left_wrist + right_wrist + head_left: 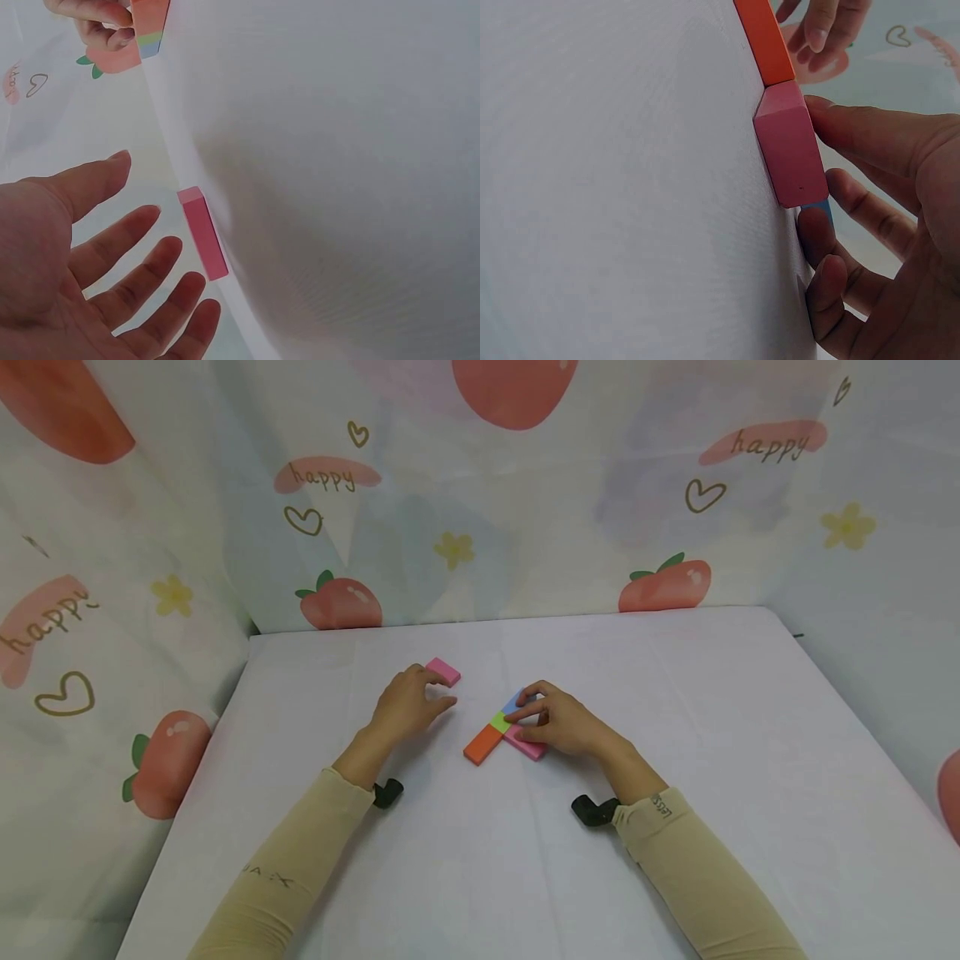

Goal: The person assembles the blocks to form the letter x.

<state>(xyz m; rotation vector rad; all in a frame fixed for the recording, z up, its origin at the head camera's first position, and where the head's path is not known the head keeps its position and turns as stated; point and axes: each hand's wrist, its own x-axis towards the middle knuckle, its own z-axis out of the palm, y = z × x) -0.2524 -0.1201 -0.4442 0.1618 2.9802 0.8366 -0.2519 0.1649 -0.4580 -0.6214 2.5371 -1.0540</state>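
My left hand (405,700) hovers over the white cloth, its thumb and fingers spread apart with nothing between them. Just past its fingertips lies a pink block (444,672), seen on edge in the left wrist view. My right hand (562,718) is over a group of blocks, fingers bent. Its thumb and fingers are at a second pink block (791,146), thumb along the upper edge. That block lies slantwise against a straight row: an orange block (482,746), a small green block (500,722) and a blue block (512,704), partly covered by the fingers.
A white cloth (480,860) covers the table. Printed curtains (525,527) with fruit and "happy" lettering rise behind and on the left. A black camera piece (595,811) sits at the right wrist, and another (388,793) at the left.
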